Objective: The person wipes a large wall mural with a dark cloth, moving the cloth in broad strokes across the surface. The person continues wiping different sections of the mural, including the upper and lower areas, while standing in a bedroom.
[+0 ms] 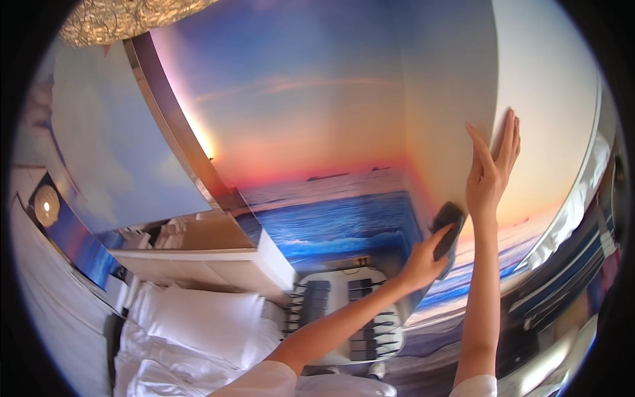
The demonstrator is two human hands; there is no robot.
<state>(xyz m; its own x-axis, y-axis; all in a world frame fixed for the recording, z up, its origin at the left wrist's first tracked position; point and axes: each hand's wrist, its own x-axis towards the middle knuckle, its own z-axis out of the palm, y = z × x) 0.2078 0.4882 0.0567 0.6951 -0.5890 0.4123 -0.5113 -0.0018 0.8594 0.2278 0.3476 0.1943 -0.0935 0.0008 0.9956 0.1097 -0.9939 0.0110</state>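
My left hand point(427, 263) grips a dark grey cloth or pad point(449, 231) and holds it against the mural-covered wall near the corner. Higher and to the right, my right hand point(491, 171) lies with its fingers spread on the wall, at the edge between a darker face and a brighter one. Nothing shows in my right hand, though its palm is turned away. The wall mural point(317, 149) shows a sunset sky, blue sea and distant ships.
Below me stands a white table point(340, 317) with several dark blocks and cables. White pillows point(208, 322) lie on a bed at the lower left, beside a pale headboard point(198, 268). A woven lampshade point(129, 20) hangs at the top left. A sheer curtain point(565, 228) is at the right.
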